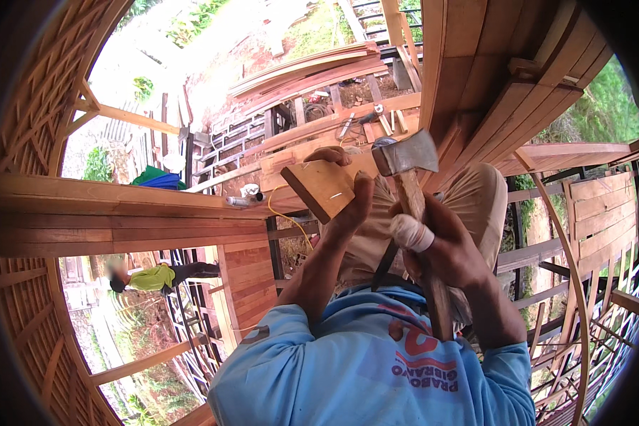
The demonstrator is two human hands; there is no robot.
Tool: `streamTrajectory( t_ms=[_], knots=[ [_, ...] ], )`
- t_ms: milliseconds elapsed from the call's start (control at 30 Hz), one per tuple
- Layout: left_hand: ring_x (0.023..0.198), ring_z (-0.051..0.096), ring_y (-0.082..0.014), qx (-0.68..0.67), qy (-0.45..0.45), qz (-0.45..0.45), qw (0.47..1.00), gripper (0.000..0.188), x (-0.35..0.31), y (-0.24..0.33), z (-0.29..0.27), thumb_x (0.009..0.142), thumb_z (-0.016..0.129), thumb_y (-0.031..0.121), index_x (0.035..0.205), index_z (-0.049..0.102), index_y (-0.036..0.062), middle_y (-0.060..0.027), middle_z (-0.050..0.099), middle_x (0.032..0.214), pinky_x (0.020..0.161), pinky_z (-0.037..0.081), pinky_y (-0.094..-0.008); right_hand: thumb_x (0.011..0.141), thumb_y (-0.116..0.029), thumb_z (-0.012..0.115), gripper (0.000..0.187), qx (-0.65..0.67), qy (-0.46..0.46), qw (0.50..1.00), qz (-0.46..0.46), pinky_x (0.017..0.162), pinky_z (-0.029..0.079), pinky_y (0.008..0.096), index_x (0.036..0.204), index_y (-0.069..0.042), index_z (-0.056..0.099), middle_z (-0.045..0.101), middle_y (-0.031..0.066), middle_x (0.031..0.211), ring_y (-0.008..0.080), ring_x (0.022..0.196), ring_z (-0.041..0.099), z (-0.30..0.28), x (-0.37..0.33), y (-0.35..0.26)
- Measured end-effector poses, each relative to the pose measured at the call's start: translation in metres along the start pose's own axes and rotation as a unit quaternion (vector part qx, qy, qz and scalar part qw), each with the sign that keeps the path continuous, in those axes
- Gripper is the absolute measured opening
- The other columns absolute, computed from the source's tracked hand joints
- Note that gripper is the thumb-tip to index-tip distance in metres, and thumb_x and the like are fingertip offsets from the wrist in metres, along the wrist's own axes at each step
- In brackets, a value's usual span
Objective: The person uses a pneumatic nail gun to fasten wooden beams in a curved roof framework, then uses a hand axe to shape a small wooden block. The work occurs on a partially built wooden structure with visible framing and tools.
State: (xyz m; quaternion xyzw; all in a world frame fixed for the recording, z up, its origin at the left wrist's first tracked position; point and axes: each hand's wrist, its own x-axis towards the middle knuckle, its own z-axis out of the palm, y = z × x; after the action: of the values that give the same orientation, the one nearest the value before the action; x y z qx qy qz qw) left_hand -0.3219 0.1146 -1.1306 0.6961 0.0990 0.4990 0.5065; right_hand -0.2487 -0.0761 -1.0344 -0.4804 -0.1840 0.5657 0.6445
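My left hand (pixel 358 195) is closed round a short block of wood (pixel 321 186), thumb on the near side and fingers over the far edge. A small pale mark shows on the block's face. In my right hand (pixel 444 241) is a hatchet (pixel 413 155), gripped by its wooden handle with the grey metal head upward, beside the block. The handle's lower end reaches down in front of my blue shirt. White wrapping covers the right thumb. A dark, pointed strip (pixel 384 267) shows beside the right hand; I cannot tell what it is.
Wooden beams (pixel 128 213) run along my left, and a plank wall (pixel 476 78) rises at upper right. Stacked boards (pixel 309 78) lie ahead, with a power tool (pixel 371 116) nearer. A yellow cord (pixel 280 213) hangs at left. Below left, a person in a yellow-green shirt (pixel 153 277) stands.
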Motion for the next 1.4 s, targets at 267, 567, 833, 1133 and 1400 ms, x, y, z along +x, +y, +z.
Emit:
streamTrajectory(
  t_ms=[267,567,833,1133,1400],
  knots=[
    [0.098,0.048,-0.0170,0.034,0.036,-0.011,0.999,0.048,-0.001,-0.019,0.008,0.074,0.066,-0.004,0.114,0.041,0.0037,-0.0085,0.046,0.104,0.089,0.043,-0.0313,0.098,-0.036,0.067,0.049,0.065,-0.015,0.997,0.047,0.046,0.046,0.0254,0.128,0.000,0.050,0.056,0.0044,0.079,0.0133,0.052,0.058,0.007,0.006,0.004],
    [0.099,0.049,-0.0176,0.080,0.015,0.024,0.996,0.047,-0.006,-0.022,0.005,0.075,0.068,-0.002,0.114,0.043,0.0046,-0.0079,0.046,0.105,0.089,0.043,-0.0318,0.097,-0.031,0.070,0.060,0.093,-0.001,0.995,0.024,0.045,0.045,0.0265,0.140,0.001,0.043,0.057,0.0044,0.077,0.0137,0.051,0.058,0.007,0.012,-0.001],
    [0.100,0.050,-0.0182,0.117,0.006,0.039,0.992,0.047,-0.013,-0.022,0.003,0.076,0.071,0.000,0.114,0.044,0.0053,-0.0074,0.047,0.106,0.089,0.044,-0.0323,0.098,-0.032,0.069,0.059,0.038,0.000,0.999,0.015,0.051,0.044,0.0239,0.141,-0.001,0.043,0.060,0.0050,0.094,0.0097,0.062,0.056,0.010,0.011,-0.011],
    [0.101,0.050,-0.0188,0.333,-0.046,0.163,0.928,0.046,-0.017,-0.037,-0.007,0.077,0.073,0.003,0.114,0.046,0.0062,-0.0068,0.048,0.107,0.088,0.045,-0.0329,0.088,-0.014,0.073,0.048,-0.467,0.106,0.824,-0.303,0.068,0.055,0.0442,0.128,0.000,0.050,0.069,0.0170,0.105,0.0376,0.082,0.070,0.013,0.002,-0.009],
    [0.101,0.051,-0.0169,-0.061,0.022,-0.058,0.996,0.048,-0.012,-0.015,0.012,0.082,0.078,0.009,0.115,0.044,0.0063,-0.0059,0.046,0.108,0.087,0.047,-0.0309,0.068,-0.012,0.077,0.052,-0.593,0.170,0.693,-0.375,0.076,0.053,0.0434,0.117,-0.008,0.059,0.067,0.0115,0.096,0.0342,0.086,0.067,-0.005,0.028,0.016]
  ],
)
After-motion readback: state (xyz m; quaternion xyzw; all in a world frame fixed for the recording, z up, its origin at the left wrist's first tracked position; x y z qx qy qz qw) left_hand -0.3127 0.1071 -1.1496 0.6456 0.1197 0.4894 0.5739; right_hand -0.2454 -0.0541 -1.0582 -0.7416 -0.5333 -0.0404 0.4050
